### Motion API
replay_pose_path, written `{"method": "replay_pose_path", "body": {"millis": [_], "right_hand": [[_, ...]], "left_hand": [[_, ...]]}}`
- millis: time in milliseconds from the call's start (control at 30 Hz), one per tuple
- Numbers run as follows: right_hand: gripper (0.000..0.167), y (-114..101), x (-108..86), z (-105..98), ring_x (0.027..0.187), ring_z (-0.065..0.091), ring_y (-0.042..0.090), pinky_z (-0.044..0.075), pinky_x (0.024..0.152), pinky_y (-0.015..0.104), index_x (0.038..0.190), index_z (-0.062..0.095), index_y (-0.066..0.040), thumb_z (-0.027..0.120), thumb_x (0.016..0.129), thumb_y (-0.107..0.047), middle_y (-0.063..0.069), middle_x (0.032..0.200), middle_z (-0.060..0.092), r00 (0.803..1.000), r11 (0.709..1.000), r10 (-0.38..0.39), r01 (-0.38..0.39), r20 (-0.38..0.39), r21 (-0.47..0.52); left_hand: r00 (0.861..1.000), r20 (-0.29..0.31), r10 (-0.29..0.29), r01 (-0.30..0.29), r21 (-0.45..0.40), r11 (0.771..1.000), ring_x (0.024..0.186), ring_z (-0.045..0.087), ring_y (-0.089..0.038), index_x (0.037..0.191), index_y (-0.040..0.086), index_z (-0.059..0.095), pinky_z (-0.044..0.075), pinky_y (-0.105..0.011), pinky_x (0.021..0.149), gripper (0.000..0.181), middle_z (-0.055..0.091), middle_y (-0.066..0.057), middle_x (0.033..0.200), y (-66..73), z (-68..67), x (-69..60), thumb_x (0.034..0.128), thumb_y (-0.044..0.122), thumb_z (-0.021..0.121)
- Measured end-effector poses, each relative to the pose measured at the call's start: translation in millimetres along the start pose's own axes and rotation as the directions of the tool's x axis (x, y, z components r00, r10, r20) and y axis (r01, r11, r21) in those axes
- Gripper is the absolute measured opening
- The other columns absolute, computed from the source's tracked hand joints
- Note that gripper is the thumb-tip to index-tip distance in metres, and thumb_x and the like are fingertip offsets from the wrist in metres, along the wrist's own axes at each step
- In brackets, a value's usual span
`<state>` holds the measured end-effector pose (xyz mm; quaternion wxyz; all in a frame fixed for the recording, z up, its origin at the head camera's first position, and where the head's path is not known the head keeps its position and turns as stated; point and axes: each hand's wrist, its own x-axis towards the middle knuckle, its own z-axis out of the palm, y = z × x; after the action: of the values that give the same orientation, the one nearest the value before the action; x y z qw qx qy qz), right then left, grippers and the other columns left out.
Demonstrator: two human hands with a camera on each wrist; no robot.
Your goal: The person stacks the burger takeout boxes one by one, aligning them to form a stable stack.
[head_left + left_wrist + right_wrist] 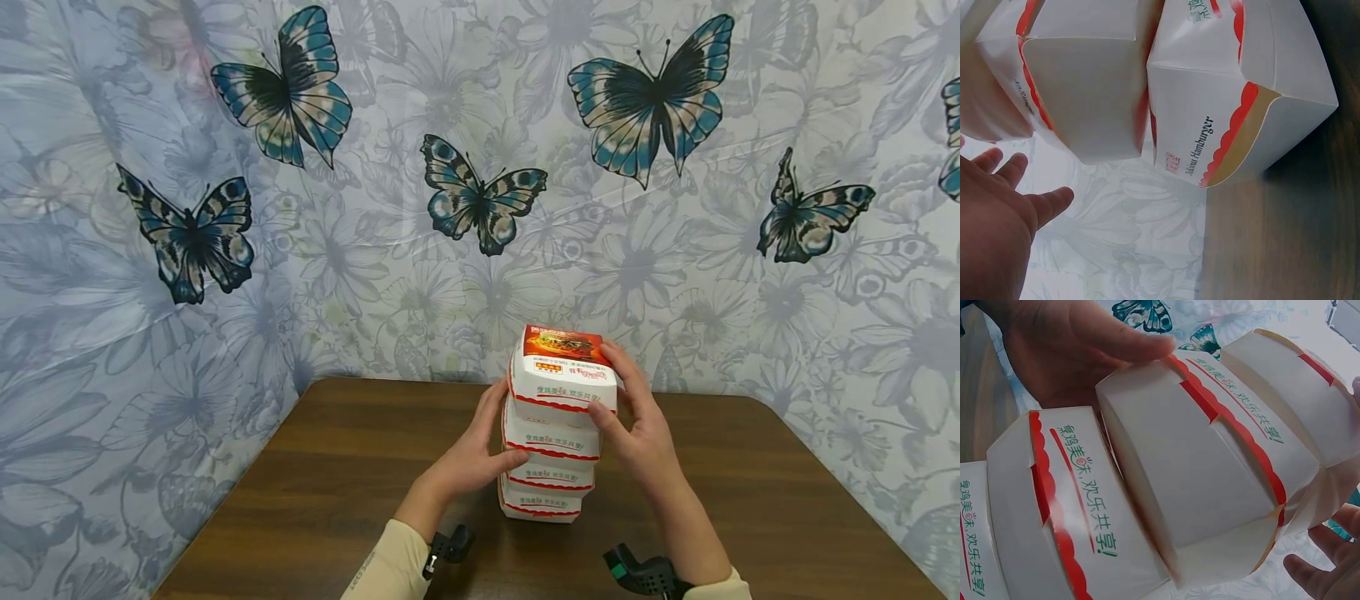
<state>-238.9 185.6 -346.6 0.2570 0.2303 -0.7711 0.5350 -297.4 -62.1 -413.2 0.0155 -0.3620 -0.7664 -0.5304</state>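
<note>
Several white hamburger boxes with red scalloped edges stand in a slightly uneven stack. The top box [564, 375], with a burger picture on its lid, is set a little to the right and tilted. My right hand [637, 417] holds this box at its right side, thumb at the front corner and fingers toward the back. Along the stack's left side my left hand [468, 450] rests with extended fingers, its thumb touching the front of the second box [551, 439]. Extended fingers also show beside the boxes in the left wrist view. The lowest box [540, 504] sits on the table.
The brown wooden table [337, 483] runs back to a wall covering [420, 308] printed with butterflies and flowers. A black wrist camera [453, 543] is strapped to the left wrist, and another camera [637, 573] to the right wrist.
</note>
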Motion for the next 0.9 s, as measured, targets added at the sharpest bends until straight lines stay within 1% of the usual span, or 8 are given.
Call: {"method": "replay_pose_path", "body": {"millis": [100, 233, 333, 433, 600, 733, 833, 900], "right_hand": [[0.070, 0, 0.3, 0, 0.144, 0.029, 0.009, 0.036, 0.101, 0.021, 0.156, 0.035, -0.025, 0.060, 0.094, -0.004, -0.011, 0.164, 0.026, 1.000, 1.000, -0.004, 0.004, -0.002, 0.004], [0.070, 0, 0.6, 0, 0.143, 0.031, 0.009, 0.038, 0.100, 0.023, 0.155, 0.036, -0.026, 0.060, 0.094, -0.005, -0.011, 0.163, 0.027, 1.000, 1.000, 0.000, 0.000, -0.004, 0.000], [0.070, 0, 0.9, 0, 0.143, 0.031, 0.008, 0.038, 0.100, 0.023, 0.155, 0.036, -0.026, 0.061, 0.094, -0.004, -0.012, 0.163, 0.027, 1.000, 1.000, -0.001, 0.001, -0.009, 0.001], [0.069, 1, 0.8, 1, 0.143, 0.031, 0.008, 0.037, 0.101, 0.022, 0.155, 0.036, -0.026, 0.061, 0.094, -0.004, -0.010, 0.163, 0.028, 1.000, 1.000, -0.004, 0.004, -0.014, 0.006], [0.069, 2, -0.2, 2, 0.142, 0.033, 0.007, 0.036, 0.101, 0.025, 0.155, 0.036, -0.026, 0.061, 0.095, -0.005, -0.009, 0.163, 0.029, 1.000, 1.000, 0.002, -0.002, -0.019, 0.010], [0.069, 3, -0.4, 3, 0.143, 0.032, 0.007, 0.035, 0.103, 0.026, 0.156, 0.035, -0.025, 0.060, 0.095, -0.004, -0.007, 0.163, 0.029, 1.000, 0.999, 0.008, -0.007, -0.013, 0.032], [0.069, 4, -0.2, 3, 0.142, 0.034, 0.008, 0.037, 0.102, 0.025, 0.156, 0.034, -0.027, 0.059, 0.096, -0.004, -0.007, 0.162, 0.032, 1.000, 0.999, 0.013, -0.013, -0.010, 0.041], [0.070, 4, 0.1, 3, 0.141, 0.035, 0.009, 0.037, 0.103, 0.027, 0.156, 0.033, -0.028, 0.059, 0.096, -0.004, -0.007, 0.160, 0.034, 1.000, 0.999, 0.014, -0.014, -0.009, 0.046]], "left_hand": [[1.000, -0.020, 0.023, -0.023, 0.009, 1.000, 0.154, 0.008, -0.021, 0.159, 0.042, 0.001, 0.021, -0.062, 0.118, 0.103, 0.006, 0.009, 0.165, 3.6, -1.9, -0.4, 0.0841, 0.064, 0.068], [0.993, -0.061, 0.097, -0.095, 0.044, 0.995, 0.155, 0.008, -0.023, 0.161, 0.030, -0.002, 0.020, -0.061, 0.120, 0.110, 0.004, 0.004, 0.167, 12.7, -4.6, -0.3, 0.0835, 0.069, 0.065], [0.984, -0.099, 0.147, -0.143, 0.047, 0.989, 0.156, 0.006, -0.022, 0.162, 0.027, -0.002, 0.017, -0.060, 0.122, 0.109, 0.000, 0.006, 0.168, 22.4, -4.8, -0.5, 0.0859, 0.065, 0.066], [0.974, -0.140, 0.178, -0.173, 0.044, 0.984, 0.157, 0.002, -0.020, 0.162, 0.026, -0.001, 0.015, -0.060, 0.122, 0.104, -0.002, 0.008, 0.168, 31.7, -3.1, -0.5, 0.0891, 0.057, 0.067], [0.967, -0.181, 0.181, -0.176, 0.043, 0.983, 0.157, -0.002, -0.018, 0.162, 0.026, 0.002, 0.011, -0.063, 0.122, 0.096, -0.002, 0.010, 0.169, 40.2, 0.6, -1.8, 0.0935, 0.050, 0.065], [0.967, -0.184, 0.178, -0.173, 0.040, 0.984, 0.157, -0.003, -0.018, 0.162, 0.025, 0.004, 0.009, -0.065, 0.121, 0.093, -0.001, 0.010, 0.169, 43.0, 2.6, -2.4, 0.0952, 0.047, 0.064], [0.967, -0.182, 0.179, -0.174, 0.041, 0.984, 0.157, -0.002, -0.018, 0.162, 0.024, 0.005, 0.010, -0.065, 0.120, 0.091, -0.001, 0.010, 0.169, 43.9, 3.4, -1.2, 0.0957, 0.044, 0.064], [0.968, -0.180, 0.175, -0.170, 0.041, 0.985, 0.157, -0.002, -0.018, 0.162, 0.026, 0.006, 0.011, -0.065, 0.120, 0.090, -0.001, 0.011, 0.169, 44.1, 3.9, -0.4, 0.0959, 0.042, 0.064]]}}
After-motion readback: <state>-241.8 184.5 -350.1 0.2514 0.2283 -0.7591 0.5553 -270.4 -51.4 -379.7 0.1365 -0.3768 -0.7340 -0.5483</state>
